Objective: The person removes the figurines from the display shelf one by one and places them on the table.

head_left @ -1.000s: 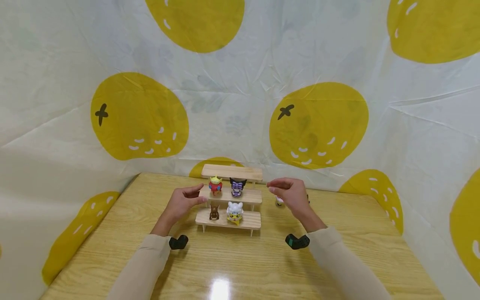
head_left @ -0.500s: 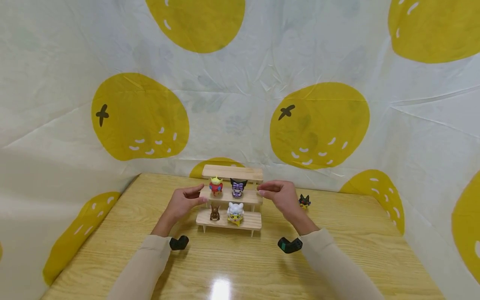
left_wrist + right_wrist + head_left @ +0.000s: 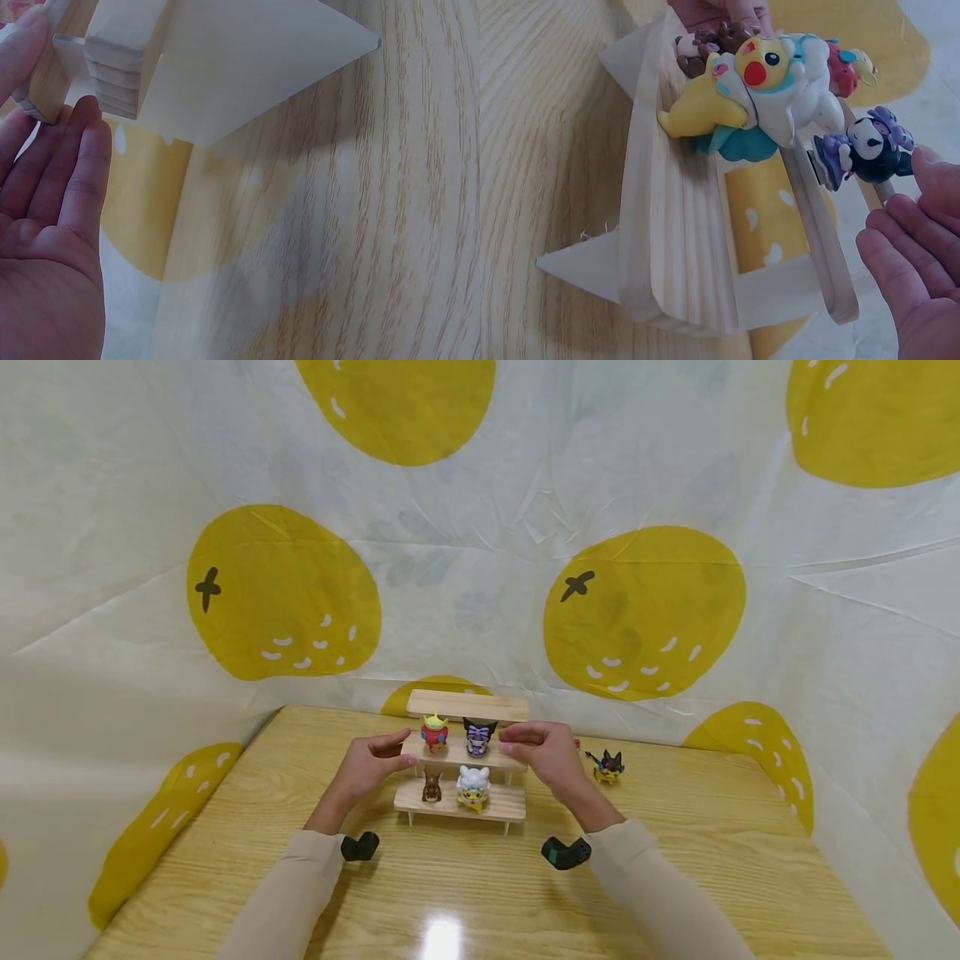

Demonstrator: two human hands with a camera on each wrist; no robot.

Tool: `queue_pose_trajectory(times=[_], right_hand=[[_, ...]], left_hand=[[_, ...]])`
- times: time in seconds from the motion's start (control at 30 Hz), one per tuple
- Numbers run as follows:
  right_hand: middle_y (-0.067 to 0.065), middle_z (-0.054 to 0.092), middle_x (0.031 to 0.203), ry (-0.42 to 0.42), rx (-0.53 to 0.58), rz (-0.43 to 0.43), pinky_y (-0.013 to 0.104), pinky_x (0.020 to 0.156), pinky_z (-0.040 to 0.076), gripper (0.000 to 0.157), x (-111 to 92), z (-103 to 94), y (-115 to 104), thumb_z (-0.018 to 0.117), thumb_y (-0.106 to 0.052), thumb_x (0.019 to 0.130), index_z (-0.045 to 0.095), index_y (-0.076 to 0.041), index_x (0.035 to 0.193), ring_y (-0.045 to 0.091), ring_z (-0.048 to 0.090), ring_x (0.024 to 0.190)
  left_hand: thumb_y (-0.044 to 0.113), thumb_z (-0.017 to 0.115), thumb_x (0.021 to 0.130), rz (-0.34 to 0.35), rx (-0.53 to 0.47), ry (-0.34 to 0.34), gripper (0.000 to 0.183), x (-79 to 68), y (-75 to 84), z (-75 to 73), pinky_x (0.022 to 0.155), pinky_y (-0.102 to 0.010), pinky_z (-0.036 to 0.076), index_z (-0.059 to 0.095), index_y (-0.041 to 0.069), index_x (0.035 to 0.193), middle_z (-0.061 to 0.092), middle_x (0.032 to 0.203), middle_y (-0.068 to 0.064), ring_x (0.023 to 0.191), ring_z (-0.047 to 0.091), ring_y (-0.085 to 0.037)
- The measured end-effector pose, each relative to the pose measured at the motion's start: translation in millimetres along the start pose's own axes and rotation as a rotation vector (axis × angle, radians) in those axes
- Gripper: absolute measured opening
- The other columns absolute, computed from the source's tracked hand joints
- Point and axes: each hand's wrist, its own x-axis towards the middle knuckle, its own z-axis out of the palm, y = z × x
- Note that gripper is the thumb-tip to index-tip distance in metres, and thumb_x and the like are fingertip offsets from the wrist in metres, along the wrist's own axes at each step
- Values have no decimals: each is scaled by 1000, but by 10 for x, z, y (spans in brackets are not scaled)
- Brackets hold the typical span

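A three-tier wooden display stand (image 3: pixel 508 811) stands on the table. My left hand (image 3: pixel 365 770) grips the left end of its middle shelf, thumb on one side and fingers on the other, as the left wrist view shows. My right hand (image 3: pixel 551 764) is beside a black-and-purple figurine (image 3: pixel 478 737) on the middle shelf. In the right wrist view its thumb (image 3: pixel 934 176) is at the figurine's ear, and the fingers are loosely extended; contact is unclear. A red figurine with a yellow-green top (image 3: pixel 434 734) shares that shelf. A brown figurine (image 3: pixel 431 787) and a white-hooded yellow figurine (image 3: pixel 473 790) occupy the lowest shelf.
On the table (image 3: pixel 450 893), right of the stand, is a black-and-yellow figurine (image 3: pixel 608 767). A small red bit of something shows behind my right hand. A white cloth (image 3: pixel 465 610) with yellow fruit prints hangs behind the table.
My right hand has moved left, from the table figurines to the black-and-purple figurine. The black-and-yellow figurine has come into view behind it. My left hand stays on the stand.
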Motion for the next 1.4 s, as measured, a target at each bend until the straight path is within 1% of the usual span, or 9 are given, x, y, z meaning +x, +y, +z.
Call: queue_pose_trajectory(times=[0.2,0.27,0.47,0.6,0.73,0.9,1.07,1.2,1.4], right_hand=[[22,76,120,-10,33,-1,28,89,63,29,14,78,-7,79,-1,90,76,4,119,17,77,102],[22,76,121,-5,28,5,29,89,63,30,20,103,-14,80,-2,90,76,4,119,19,77,103],[21,77,121,28,15,35,30,89,63,32,46,169,-22,81,-4,90,76,1,121,22,76,108],[21,77,119,49,30,53,31,88,64,34,62,215,-15,82,-4,89,75,1,122,22,76,105],[20,77,116,60,46,62,31,86,64,34,89,274,-16,83,-4,88,75,1,120,19,75,102],[19,78,114,72,54,48,32,87,64,30,110,328,-27,84,-2,87,77,1,116,20,76,101],[18,78,114,99,30,39,30,86,64,31,113,364,-47,84,-2,86,77,-2,116,21,76,103],[19,78,114,100,53,21,30,84,64,30,103,386,-72,83,0,86,77,-2,115,22,76,103],[17,79,110,118,57,12,28,83,64,25,95,399,-75,84,-2,86,80,-3,110,17,76,97]], left_hand=[[30,84,90,-3,-5,-3,63,1,4,0,108,-41,55,61,16,147,56,155,-11,139,58,-34],[29,84,90,-9,-9,-4,63,1,9,2,108,-42,55,61,17,147,56,155,-10,140,58,-33],[31,85,89,-16,-11,-6,64,-3,17,1,109,-44,54,61,18,148,56,156,-9,140,57,-32],[32,85,89,-18,-8,0,64,5,5,2,108,-43,55,62,18,147,56,155,-8,139,58,-32],[31,84,90,-9,2,5,64,6,-14,-5,107,-41,55,61,17,148,56,155,-11,139,58,-33],[30,84,91,0,-1,1,63,9,-15,2,107,-40,55,61,15,148,56,155,-11,140,57,-33],[30,83,91,-1,10,-9,63,11,-3,8,107,-39,55,60,16,148,55,156,-9,140,58,-33],[30,83,91,-2,12,0,62,2,12,9,106,-39,56,61,16,148,56,155,-10,139,58,-34],[29,83,91,-2,-4,-7,61,-4,16,2,108,-42,55,61,16,147,56,155,-10,140,57,-35]])
